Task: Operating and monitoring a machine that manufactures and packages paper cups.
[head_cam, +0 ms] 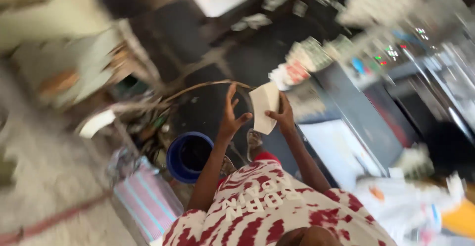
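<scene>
White folded paper (264,107) in right hand's (282,117) grasping fingers, left hand (230,115) released, above blue bucket (190,156).

Open dark floor (257,58) lies ahead; a round blue plastic bucket (190,157) stands lower left, a grey cabinet (361,112) crowds the right.

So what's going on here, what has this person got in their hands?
Seen from above and quite blurred, a person in a red and white patterned shirt holds both arms out in front. The right hand holds a white, flat, box-like thing, perhaps a folded paper or small carton. The left hand is open with fingers spread just beside it, not clearly touching. Below the hands a blue bucket stands on the dark floor, and a striped pink cloth lies to its left.
</scene>
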